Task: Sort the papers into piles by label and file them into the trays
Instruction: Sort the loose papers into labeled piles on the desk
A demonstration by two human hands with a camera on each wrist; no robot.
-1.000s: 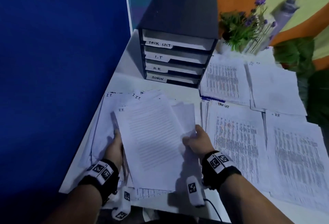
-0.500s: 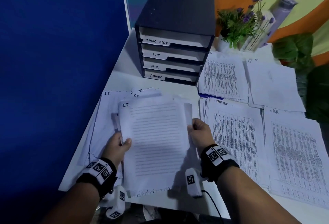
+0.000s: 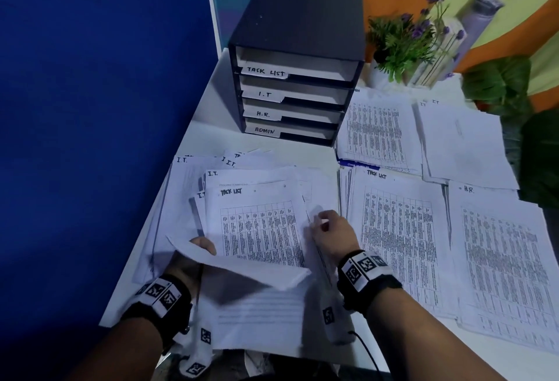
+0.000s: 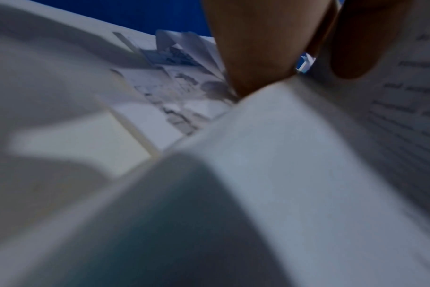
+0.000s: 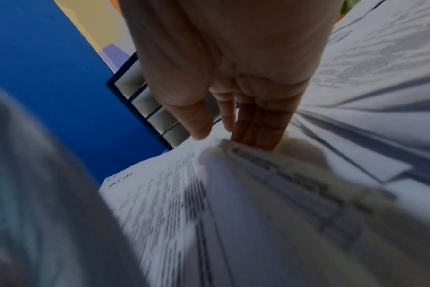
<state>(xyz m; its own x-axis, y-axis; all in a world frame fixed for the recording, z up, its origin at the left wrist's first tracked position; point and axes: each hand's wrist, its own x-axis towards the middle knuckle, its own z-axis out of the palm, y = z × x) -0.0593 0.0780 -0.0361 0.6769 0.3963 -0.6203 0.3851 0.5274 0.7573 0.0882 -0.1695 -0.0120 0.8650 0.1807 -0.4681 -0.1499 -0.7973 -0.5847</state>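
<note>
A loose stack of unsorted papers lies in front of me, and its top sheet [image 3: 260, 226] is a table headed TASK LIST, also seen in the right wrist view [image 5: 160, 203]. My left hand [image 3: 201, 247] pinches a text sheet [image 3: 257, 274] that curls down toward me off the stack; its fingers [image 4: 258, 48] show in the left wrist view. My right hand [image 3: 320, 220] pinches the stack's right edge between thumb and fingers [image 5: 258, 126]. The black tray unit [image 3: 296, 23] stands behind, with slots labelled TASK LIST, I.T, H.R. and ADMIN.
Sorted piles lie to the right: a TASK LIST pile [image 3: 399, 229], an H.R. pile [image 3: 508, 259], an I.T. pile [image 3: 462, 138] and one beside the trays [image 3: 378, 132]. A potted plant [image 3: 402, 41] and a bottle [image 3: 481, 14] stand at the back. A blue partition [image 3: 90, 108] borders the table's left.
My left hand has peeled the top I.T. text sheet down toward me, uncovering the TASK LIST sheet beneath. The right hand stays at the stack's right edge.
</note>
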